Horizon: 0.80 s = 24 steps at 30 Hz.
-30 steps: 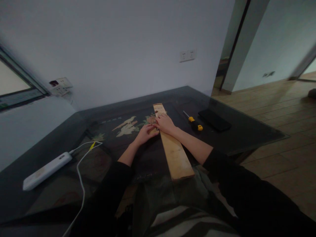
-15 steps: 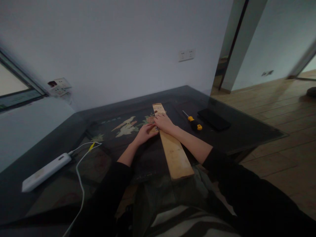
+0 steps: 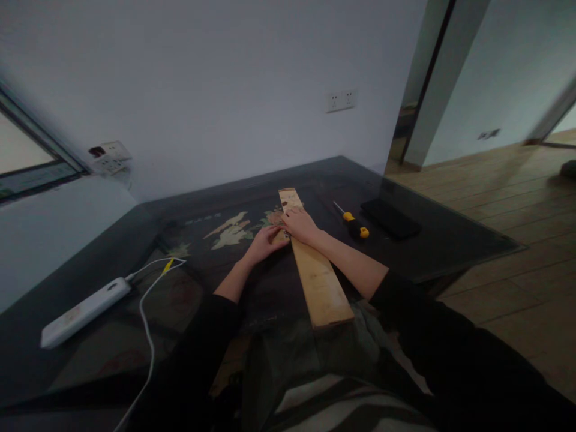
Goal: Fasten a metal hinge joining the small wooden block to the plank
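The right hand (image 3: 302,225) lies across a board (image 3: 321,285) on the tabletop (image 3: 463,237), the left hand (image 3: 261,245) curled at its left edge; whether either grips cannot be told. Work appears unfinished, any progress covered; a screwdriver (image 3: 355,227) lies untouched right of the board.

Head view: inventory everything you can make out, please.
Table: 1, black, centre
Wooden board: 1, tan, mid-table
Small piece: 1, tan, left of board, mostly hidden
Screwdriver: 1, yellow-black, right of board
Phone-like slab: 1, black, right of screwdriver
Corded device: 1, white, table's left
Yellow-tagged cable: 1, white, beside device
Double socket: 1, white, behind table
Socket cluster: 1, white, left
Window: 1, dark-framed, far left
Floor: 1, brown, right
Left hand: 1, bare, board's left edge
Right hand: 1, bare, on board
Sleeves: 2, black, forearms
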{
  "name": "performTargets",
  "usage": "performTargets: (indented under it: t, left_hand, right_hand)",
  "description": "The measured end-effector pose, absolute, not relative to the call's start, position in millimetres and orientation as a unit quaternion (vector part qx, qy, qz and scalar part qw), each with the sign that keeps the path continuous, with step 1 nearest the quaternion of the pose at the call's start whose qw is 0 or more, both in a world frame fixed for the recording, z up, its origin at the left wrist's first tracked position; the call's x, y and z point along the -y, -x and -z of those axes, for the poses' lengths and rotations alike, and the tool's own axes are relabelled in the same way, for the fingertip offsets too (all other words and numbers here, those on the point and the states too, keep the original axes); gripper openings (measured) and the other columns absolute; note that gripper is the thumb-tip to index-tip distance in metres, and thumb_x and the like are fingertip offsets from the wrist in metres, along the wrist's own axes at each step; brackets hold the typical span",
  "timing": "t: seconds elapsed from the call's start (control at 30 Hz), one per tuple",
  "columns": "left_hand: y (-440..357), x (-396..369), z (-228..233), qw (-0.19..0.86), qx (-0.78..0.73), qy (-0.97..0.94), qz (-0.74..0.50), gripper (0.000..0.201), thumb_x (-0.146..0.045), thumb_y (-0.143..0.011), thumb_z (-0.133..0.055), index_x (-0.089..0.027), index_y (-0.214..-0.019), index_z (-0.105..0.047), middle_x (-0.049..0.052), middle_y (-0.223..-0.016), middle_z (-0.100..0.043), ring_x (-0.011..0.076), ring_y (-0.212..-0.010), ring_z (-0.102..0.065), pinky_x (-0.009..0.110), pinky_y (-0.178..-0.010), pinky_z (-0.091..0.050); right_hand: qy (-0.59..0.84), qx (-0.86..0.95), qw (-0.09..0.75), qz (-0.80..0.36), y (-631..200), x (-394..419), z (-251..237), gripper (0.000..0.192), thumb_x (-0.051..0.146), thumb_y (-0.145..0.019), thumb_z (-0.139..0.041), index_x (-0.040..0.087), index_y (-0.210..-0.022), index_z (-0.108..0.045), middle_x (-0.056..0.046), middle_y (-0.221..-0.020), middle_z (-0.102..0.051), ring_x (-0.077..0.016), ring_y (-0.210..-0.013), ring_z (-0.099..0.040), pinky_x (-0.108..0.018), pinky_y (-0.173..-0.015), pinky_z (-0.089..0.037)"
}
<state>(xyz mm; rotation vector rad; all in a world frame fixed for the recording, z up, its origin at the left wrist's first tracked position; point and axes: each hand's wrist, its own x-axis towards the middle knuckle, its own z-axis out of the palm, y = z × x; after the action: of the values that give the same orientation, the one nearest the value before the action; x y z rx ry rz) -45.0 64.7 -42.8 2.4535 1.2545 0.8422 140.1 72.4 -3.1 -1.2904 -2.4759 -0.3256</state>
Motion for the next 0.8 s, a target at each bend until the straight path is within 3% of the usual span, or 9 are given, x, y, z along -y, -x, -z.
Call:
performTargets:
  t: [0.2,0.5,0.8]
  left_hand:
    - [46.4,-68.2,46.9,0.134,-0.436,-0.842,-0.290,0.054,-0.047,-0.078,-0.073,-0.021,-0.125,-0.066,0.012,-0.132,-0.065,0.0301,-0.124,-0.058,0.050,-0.109,-0.043]
    - [44.8,-66.0,45.2,0.122,-0.425,-0.848,-0.292,0.050,-0.050,-0.081,-0.071,-0.019,-0.120,-0.068,0.012,-0.126,-0.067,0.0294,-0.120,-0.060,0.048,-0.106,-0.045]
    - [45.1,-65.0,43.9,0.145,-0.441,-0.837,-0.290,0.057,-0.046,-0.078,-0.074,-0.019,-0.128,-0.065,0.012,-0.128,-0.066,0.0299,-0.119,-0.061,0.047,-0.106,-0.046]
  right_hand:
    - [0.435,0.881,0.166,0.089,-141.1,-67.6,-1.4,0.025,0.019,-0.100,-0.047,0.013,-0.113,-0.067,-0.016,-0.115,-0.066,-0.0264,-0.116,-0.055,-0.036,-0.093,-0.040]
    - [0.485,0.851,0.193,0.052,-139.9,-64.7,-1.7,0.029,0.037,-0.095,-0.060,0.012,-0.107,-0.069,-0.015,-0.110,-0.068,-0.0277,-0.110,-0.058,-0.036,-0.091,-0.042]
    - [0.456,0.857,0.237,0.019,-138.4,-68.6,-1.8,0.020,0.021,-0.097,-0.055,0.014,-0.103,-0.072,-0.013,-0.108,-0.069,-0.0228,-0.108,-0.059,-0.033,-0.094,-0.041]
